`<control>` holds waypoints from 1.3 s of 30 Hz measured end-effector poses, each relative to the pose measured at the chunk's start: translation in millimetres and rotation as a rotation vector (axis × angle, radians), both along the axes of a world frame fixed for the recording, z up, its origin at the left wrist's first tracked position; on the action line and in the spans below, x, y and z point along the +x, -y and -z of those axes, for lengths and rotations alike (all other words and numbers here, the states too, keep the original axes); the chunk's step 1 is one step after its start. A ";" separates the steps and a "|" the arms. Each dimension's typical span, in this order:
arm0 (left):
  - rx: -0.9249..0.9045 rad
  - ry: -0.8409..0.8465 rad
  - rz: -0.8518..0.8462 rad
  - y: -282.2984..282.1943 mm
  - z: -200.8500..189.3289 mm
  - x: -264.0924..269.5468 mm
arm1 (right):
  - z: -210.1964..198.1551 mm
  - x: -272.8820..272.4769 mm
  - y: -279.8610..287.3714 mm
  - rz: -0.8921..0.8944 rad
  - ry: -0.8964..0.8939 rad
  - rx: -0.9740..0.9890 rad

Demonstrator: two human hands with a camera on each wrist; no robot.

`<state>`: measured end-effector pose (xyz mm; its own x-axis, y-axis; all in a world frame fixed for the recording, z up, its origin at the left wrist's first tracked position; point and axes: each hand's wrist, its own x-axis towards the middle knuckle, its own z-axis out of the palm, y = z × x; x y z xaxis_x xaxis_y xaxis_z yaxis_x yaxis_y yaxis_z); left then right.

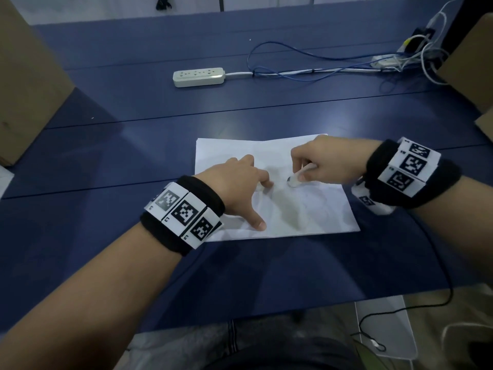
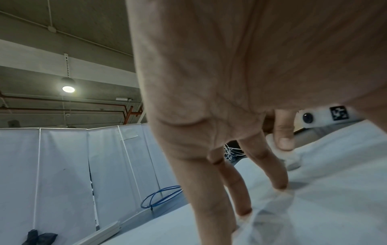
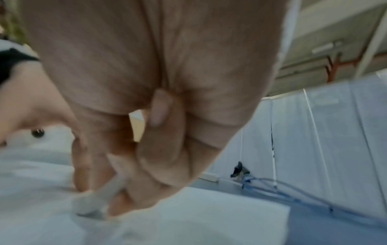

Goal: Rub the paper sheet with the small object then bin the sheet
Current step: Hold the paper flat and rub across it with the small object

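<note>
Sheet (image 1: 314, 209) mid-table; L hand (image 1: 240, 182) fingers straight, pressing it; R hand (image 1: 322, 161) pinches small obj (image 1: 294, 180).

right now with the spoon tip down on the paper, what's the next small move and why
Probably drag the spoon across the paper sheet in a short stroke. The right hand grips it with its bowl on the sheet, and the left hand presses its fingers down beside it, pinning the creased paper so it shouldn't slide.
</note>
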<state>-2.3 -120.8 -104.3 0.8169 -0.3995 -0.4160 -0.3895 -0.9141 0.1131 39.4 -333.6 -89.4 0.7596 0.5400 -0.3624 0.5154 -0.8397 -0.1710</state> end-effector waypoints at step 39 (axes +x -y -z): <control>0.013 0.023 0.058 -3.0 0.0 -3.6 | 1.8 -7.3 -0.6 -0.108 -0.086 0.054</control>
